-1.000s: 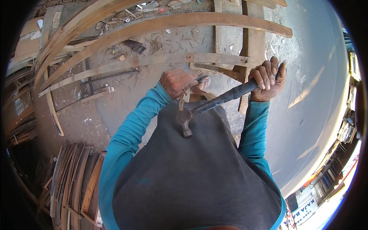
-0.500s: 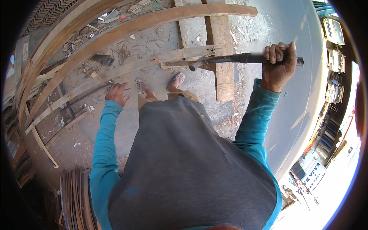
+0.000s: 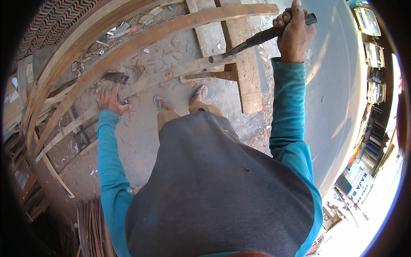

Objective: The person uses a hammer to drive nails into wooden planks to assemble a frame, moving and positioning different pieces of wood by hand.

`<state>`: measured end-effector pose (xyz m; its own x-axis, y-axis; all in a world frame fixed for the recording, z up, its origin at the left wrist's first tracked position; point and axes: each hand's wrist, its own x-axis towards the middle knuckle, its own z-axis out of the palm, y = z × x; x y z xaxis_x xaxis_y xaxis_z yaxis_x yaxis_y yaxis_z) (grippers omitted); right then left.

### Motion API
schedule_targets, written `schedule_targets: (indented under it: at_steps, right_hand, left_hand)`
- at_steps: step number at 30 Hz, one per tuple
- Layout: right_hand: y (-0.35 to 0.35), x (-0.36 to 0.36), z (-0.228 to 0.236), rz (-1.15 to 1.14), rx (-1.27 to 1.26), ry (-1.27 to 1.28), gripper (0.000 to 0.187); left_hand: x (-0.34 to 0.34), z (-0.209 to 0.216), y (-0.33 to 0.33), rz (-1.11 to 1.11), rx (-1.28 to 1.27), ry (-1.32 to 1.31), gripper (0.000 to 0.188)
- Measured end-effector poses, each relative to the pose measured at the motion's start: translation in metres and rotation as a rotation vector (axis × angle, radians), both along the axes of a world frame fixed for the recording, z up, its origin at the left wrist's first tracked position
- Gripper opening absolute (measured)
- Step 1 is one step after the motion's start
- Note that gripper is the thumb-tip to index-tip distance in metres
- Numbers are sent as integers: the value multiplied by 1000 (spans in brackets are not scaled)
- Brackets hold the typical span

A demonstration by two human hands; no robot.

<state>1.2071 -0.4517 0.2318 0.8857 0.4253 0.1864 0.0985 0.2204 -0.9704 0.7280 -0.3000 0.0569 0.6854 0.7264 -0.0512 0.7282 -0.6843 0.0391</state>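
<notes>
My right hand (image 3: 295, 36) is closed around the dark handle of a hammer (image 3: 265, 37), its thumb stretched upward. The hammer slants down to the left, and its round face appears over the right end of a long, narrow wooden strip (image 3: 147, 82). At the left, my left hand (image 3: 111, 100) lies across this strip with fingers and thumb apart; whether it presses on the wood I cannot tell. Beneath the strip's right end lies a thick wooden beam (image 3: 250, 92), with a shorter piece of wood (image 3: 209, 76) running up against it.
A broad curved timber (image 3: 171, 28) arches across the far side, with more curved timbers at the left. Stacked boards (image 3: 92, 227) stand at the lower left. Wood scraps (image 3: 122, 30) litter the ground. My sandalled feet (image 3: 199, 93) are close to the strip. Grey pavement (image 3: 329, 94) runs along the right.
My right hand has moved farther away, and the hammer has tilted, its head lower left over the strip. My left hand has shifted left and away from me, onto the strip.
</notes>
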Motion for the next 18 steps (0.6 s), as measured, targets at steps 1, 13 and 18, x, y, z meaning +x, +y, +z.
schedule_targets:
  at_steps: [1, 13, 18]
  right_hand:
    - [1, -7, 4, -16, -27, -54, 37]
    - [1, -27, 15, 187, -40, -250, 41]
    - [26, -121, 6, 108, -351, -818, 37]
  left_hand:
    - [-7, -9, 6, -17, -5, 103, 75]
    - [-26, -52, 22, 20, -126, 10, 58]
    - [-13, -46, 20, -42, -76, -55, 55]
